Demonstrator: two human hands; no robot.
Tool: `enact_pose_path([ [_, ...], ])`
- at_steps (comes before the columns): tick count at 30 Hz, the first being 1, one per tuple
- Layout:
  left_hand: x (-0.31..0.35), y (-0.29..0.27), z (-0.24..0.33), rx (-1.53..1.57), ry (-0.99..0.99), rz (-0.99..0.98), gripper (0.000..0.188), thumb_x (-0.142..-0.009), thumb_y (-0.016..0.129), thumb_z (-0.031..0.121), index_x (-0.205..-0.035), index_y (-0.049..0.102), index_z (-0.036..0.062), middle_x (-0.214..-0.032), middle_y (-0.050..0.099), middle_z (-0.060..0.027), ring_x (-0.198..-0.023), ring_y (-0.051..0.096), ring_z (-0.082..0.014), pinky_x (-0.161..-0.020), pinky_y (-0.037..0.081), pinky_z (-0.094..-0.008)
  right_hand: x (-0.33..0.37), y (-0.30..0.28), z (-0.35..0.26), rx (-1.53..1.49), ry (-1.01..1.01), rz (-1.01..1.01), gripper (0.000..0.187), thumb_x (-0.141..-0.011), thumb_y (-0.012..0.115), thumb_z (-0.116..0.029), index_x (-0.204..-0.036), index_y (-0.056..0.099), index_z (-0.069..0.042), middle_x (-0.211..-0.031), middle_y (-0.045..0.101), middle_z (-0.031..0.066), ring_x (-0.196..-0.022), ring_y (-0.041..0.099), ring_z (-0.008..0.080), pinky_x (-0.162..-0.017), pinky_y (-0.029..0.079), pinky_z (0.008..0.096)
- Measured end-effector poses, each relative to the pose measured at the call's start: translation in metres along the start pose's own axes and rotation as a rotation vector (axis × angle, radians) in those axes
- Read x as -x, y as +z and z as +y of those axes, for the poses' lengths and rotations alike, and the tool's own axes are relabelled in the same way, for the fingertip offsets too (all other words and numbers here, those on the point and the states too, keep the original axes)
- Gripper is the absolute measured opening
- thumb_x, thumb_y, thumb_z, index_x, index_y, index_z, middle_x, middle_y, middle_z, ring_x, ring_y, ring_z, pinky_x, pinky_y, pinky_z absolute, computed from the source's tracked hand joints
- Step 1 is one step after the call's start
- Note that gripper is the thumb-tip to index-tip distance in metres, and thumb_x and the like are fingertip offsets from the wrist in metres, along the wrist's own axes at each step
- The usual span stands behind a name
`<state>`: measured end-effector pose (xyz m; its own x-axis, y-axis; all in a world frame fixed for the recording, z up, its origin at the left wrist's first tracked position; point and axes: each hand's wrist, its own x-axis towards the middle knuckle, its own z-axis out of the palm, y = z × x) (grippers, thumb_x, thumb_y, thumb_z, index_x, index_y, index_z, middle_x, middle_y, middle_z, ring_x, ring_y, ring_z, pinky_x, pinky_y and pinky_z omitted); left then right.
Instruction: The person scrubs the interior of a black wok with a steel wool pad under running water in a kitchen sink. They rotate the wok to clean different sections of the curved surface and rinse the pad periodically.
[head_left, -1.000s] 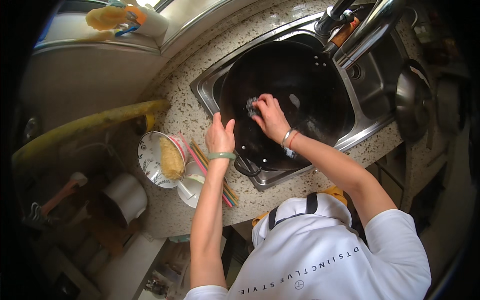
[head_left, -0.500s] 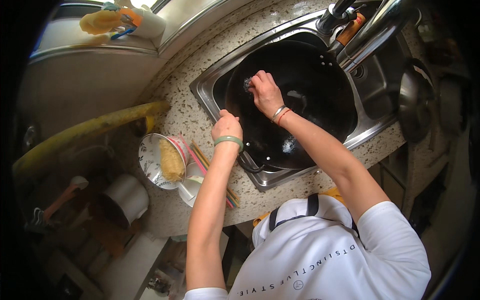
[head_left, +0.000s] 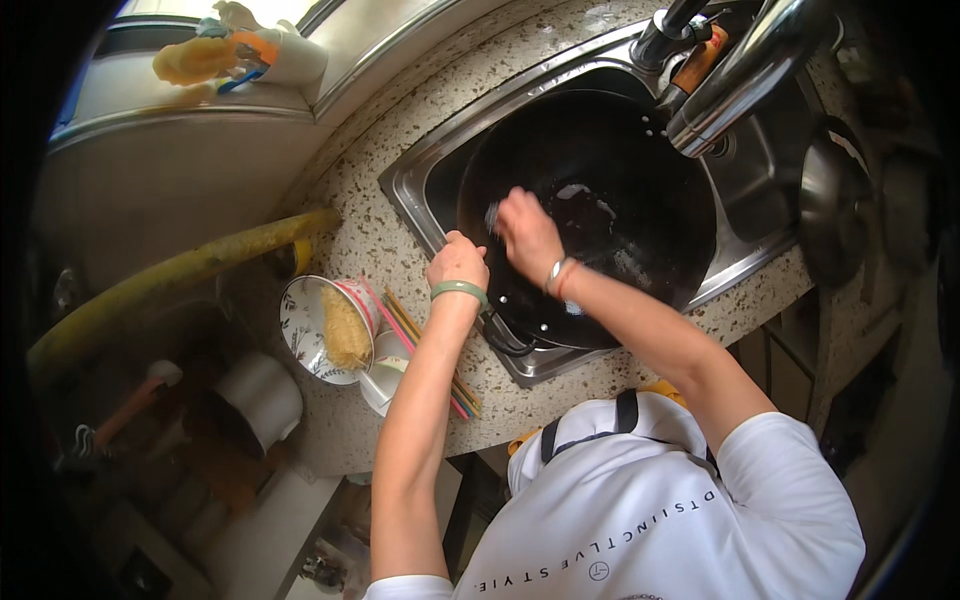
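Note:
A large black wok (head_left: 640,190) sits tilted in the steel sink (head_left: 410,185). My left hand (head_left: 458,262) is closed at the wok's left rim, just above its looped side handle (head_left: 508,342); the exact grip of its fingers is hidden. Inside the wok, my right hand (head_left: 528,235) is blurred by motion. Its fingers are bunched on a silvery steel wool scrubber (head_left: 492,216), which lies against the left inner wall. Wet, shiny patches show on the wok's dark bottom.
A chrome faucet (head_left: 720,105) reaches over the sink's right side. Left of my left forearm stand a patterned bowl (head_left: 300,325) with a tan loofah (head_left: 345,330), a white cup (head_left: 378,385) and several chopsticks (head_left: 405,325). A metal lid (head_left: 832,205) is at the right.
My right hand has moved down the wok's left inner wall with the scrubber. The wok and my left hand have shifted slightly toward me.

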<state>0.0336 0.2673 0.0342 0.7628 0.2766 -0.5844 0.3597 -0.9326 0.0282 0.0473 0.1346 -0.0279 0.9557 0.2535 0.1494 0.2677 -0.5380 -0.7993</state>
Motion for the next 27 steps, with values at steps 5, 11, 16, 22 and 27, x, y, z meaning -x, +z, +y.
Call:
enact_pose_path([
  [5, 0.003, 0.007, 0.006, -0.017, 0.017, 0.017, 0.038, -0.092, 0.068, 0.033, -0.101, 0.06, -0.0031, -0.089, 0.07, -0.0259, -0.089, 0.069, -0.0427, -0.08, 0.054, -0.0498, -0.005, -0.009, 0.003, -0.015, 0.001, -0.058, 0.017, -0.078, 0.067, -0.001, -0.086, 0.053, -0.005, -0.097, 0.05, 0.0133, -0.094, 0.054, 0.0342, -0.074, 0.053, 0.0442],
  [11, 0.014, -0.005, 0.007, -0.001, 0.058, -0.023, 0.033, -0.094, 0.065, 0.03, -0.102, 0.059, -0.0013, -0.089, 0.071, -0.0252, -0.088, 0.07, -0.0422, -0.079, 0.055, -0.0478, -0.023, -0.007, 0.018, -0.077, 0.144, 0.122, 0.019, -0.082, 0.071, -0.003, -0.091, 0.055, -0.001, -0.097, 0.051, 0.0136, -0.09, 0.056, 0.0349, -0.075, 0.048, 0.0422],
  [16, 0.036, -0.017, 0.02, 0.658, -0.141, -0.146, 0.036, -0.094, 0.066, 0.023, -0.107, 0.044, -0.0022, -0.08, 0.065, -0.0298, -0.079, 0.066, -0.0462, -0.071, 0.052, -0.0532, -0.031, -0.016, 0.024, -0.077, 0.177, 0.07, 0.023, -0.08, 0.074, -0.006, -0.095, 0.057, -0.003, -0.102, 0.053, 0.0155, -0.095, 0.055, 0.037, -0.083, 0.049, 0.0438],
  [22, 0.027, 0.05, -0.003, 0.495, 0.127, 0.278, 0.033, -0.093, 0.067, 0.019, -0.11, 0.046, -0.0001, -0.078, 0.064, -0.0234, -0.066, 0.065, -0.0419, -0.057, 0.051, -0.049, 0.019, -0.019, -0.004, -0.123, 0.069, -0.123, 0.022, -0.078, 0.074, -0.004, -0.091, 0.057, -0.003, -0.098, 0.053, 0.0151, -0.095, 0.056, 0.0362, -0.081, 0.049, 0.0422],
  [27, 0.031, 0.041, 0.003, 0.42, 0.133, 0.231, 0.033, -0.093, 0.065, 0.021, -0.108, 0.045, -0.0001, -0.079, 0.064, -0.0291, -0.079, 0.062, -0.0502, -0.067, 0.048, -0.0565, -0.04, -0.016, 0.026, 0.013, 0.095, 0.12, 0.015, -0.081, 0.069, -0.005, -0.088, 0.056, -0.004, -0.098, 0.052, 0.0153, -0.094, 0.055, 0.0374, -0.078, 0.049, 0.0466],
])
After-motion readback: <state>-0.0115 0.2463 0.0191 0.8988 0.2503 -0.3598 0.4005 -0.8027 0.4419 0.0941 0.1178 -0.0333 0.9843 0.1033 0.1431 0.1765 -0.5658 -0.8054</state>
